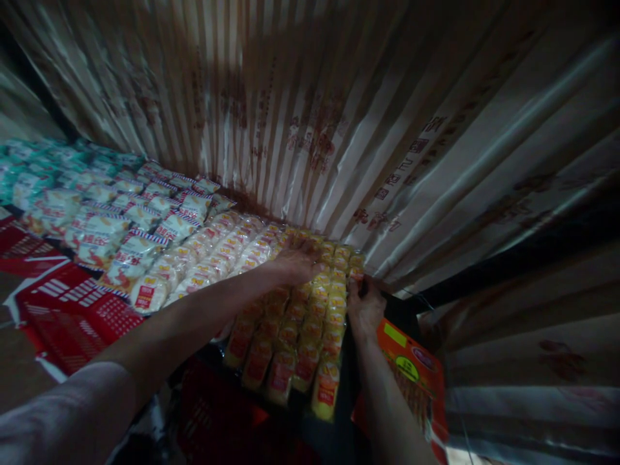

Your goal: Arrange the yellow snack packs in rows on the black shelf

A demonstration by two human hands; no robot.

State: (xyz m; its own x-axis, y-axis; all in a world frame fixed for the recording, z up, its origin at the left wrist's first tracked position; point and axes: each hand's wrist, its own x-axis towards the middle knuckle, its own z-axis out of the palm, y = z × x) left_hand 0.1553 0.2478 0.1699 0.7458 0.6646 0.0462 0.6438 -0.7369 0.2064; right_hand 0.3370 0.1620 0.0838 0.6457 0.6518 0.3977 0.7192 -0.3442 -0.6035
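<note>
Rows of small packaged snacks in clear wrappers with yellow contents (310, 320) lie side by side on a dark stand. Across their far part stretches my left hand (298, 259), palm down, with its fingers spread over the wrappers. At the right edge of the same rows is my right hand (367, 307); its thumb and fingers are apart and touch the side of the end packets. The picture is dim, and some fingertips are hard to make out. Just left of the yellow rows lie similar round packets with white contents (208, 261).
Striped white snack bags (99, 236) and teal bags (33, 168) continue along the display to the left. Red plastic baskets (72, 303) stand in front. An orange package (411, 368) is beside my right forearm. A pleated printed curtain (310, 116) hangs behind everything.
</note>
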